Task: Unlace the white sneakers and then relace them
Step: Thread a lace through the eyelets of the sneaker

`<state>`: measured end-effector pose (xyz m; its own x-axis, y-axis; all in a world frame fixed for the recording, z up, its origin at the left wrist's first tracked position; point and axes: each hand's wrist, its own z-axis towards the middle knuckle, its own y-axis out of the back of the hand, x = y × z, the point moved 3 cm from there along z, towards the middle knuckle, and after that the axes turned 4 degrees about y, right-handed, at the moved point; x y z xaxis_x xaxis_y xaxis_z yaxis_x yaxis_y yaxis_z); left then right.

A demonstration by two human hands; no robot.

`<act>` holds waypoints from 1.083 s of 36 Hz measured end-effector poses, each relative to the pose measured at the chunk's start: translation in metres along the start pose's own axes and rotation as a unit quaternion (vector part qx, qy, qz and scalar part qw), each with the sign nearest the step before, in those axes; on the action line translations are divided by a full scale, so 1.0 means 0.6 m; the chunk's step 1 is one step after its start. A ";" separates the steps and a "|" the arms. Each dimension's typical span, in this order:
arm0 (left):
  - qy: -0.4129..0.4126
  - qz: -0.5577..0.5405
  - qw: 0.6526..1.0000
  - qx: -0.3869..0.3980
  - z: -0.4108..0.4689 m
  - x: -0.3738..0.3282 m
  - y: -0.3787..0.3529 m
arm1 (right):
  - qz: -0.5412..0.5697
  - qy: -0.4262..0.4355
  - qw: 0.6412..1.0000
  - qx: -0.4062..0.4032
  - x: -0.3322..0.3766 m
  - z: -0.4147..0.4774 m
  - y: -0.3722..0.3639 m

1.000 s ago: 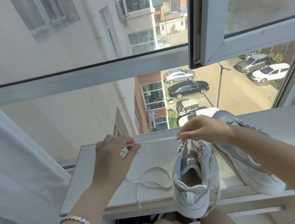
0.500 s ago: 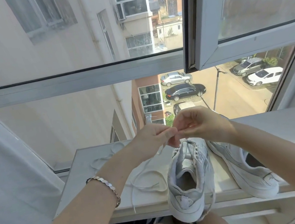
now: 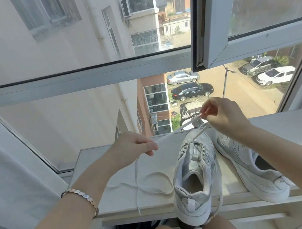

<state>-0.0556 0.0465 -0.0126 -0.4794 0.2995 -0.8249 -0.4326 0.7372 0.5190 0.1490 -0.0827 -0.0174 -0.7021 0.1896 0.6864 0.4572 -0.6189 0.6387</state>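
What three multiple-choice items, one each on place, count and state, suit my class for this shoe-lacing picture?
1. Where do the white sneakers stand?
A on the floor; B on the white shelf; C on a chair.
2. How many white sneakers are on the shelf?
A one; B two; C four.
3. How is the lace above the sneakers?
A tied in a bow; B lying untouched; C stretched between two hands.
Key: 1 B, both rest on the shelf top. 2 B, a pair stands side by side. 3 C, the left hand and the right hand each pinch it.
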 end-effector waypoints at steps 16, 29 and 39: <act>-0.007 -0.434 0.896 -0.091 -0.011 0.001 0.031 | -0.151 -0.097 0.983 -0.028 -0.015 0.020 -0.046; 0.016 -0.441 0.891 -0.106 0.019 -0.038 -0.070 | 0.155 -0.004 0.986 0.062 0.110 -0.041 -0.099; -0.003 -0.402 0.880 -0.252 0.048 -0.043 -0.047 | 0.135 -0.027 0.975 0.176 0.069 -0.036 -0.084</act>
<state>-0.0091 0.0354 -0.0120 0.1408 -0.1918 -0.9713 -0.9147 0.3501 -0.2018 0.0851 -0.0601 -0.0284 -0.5047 0.1018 0.8573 0.7873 -0.3531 0.5054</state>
